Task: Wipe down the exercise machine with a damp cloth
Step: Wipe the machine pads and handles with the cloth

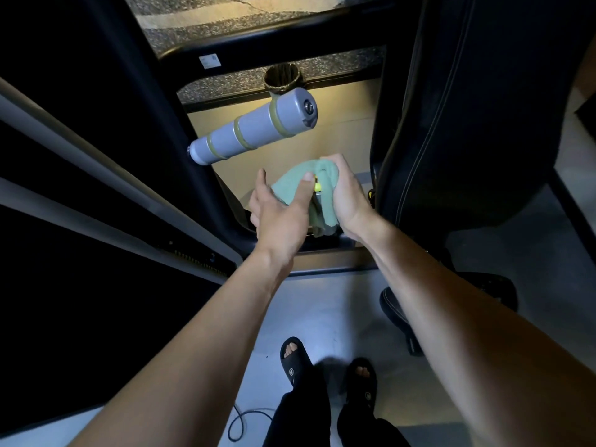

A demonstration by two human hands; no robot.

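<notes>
Right grip: the right hand (346, 201) has its fingers curled over the top of the green cloth (290, 188), bunching it round a small lever with a yellow tip (317, 187) that shows between the folds.
Left grip: the left hand (277, 211) holds the cloth's near side, thumb pressed on top of the fabric by the yellow tip, the other fingers spread and reaching under the fold; it is partly apart, not a full fist.
Cloth: held between both hands in front of the dark seat pad (451, 124), low down near the machine's black frame (180, 130).
How the cloth handles: I judge it soft, light and limp; it drapes and folds over whatever it covers, so it needs bunching in the palm to give any pressure. Whether it is damp cannot be told.
Where to hold: best gripped at the gathered middle, loose edges tucked in so they do not catch on the lever.
Lever: looks stiff and small; wrapping and twisting the cloth round it should clean it.
Nearby: a grey padded roller (254, 127) sticks out from the frame just above the hands.
Floor: grey floor (322, 304) below, with the person's feet in black sandals (295, 359).
</notes>
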